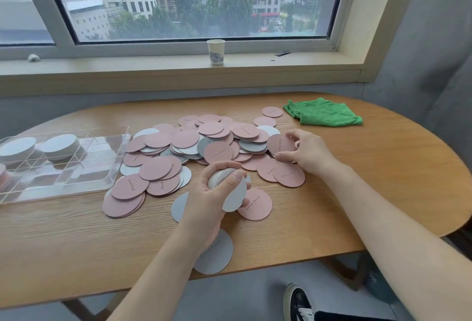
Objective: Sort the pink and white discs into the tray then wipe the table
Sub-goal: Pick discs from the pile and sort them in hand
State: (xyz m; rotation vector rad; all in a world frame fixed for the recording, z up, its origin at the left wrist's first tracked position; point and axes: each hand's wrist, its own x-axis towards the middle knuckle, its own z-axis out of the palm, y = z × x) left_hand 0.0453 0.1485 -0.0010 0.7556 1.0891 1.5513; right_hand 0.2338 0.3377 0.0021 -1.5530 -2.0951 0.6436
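A loose heap of pink and white discs [204, 139] covers the middle of the wooden table [383, 180]. My left hand [217, 193] grips a stack of white discs [233, 193] just above the tabletop, near the heap's front edge. My right hand [304, 152] pinches a pink disc [279, 143] at the heap's right side. The clear divided tray [107, 175] lies at the left, with two stacks of white discs [61, 146] in its far compartments and pink ones at its left edge. A single white disc [215, 254] lies near the front edge, partly under my left forearm.
A green cloth [323, 112] is crumpled at the far right of the table. On the window sill behind stands a paper cup [216, 51]. A dark shoe [297, 303] shows on the floor below the table's front edge.
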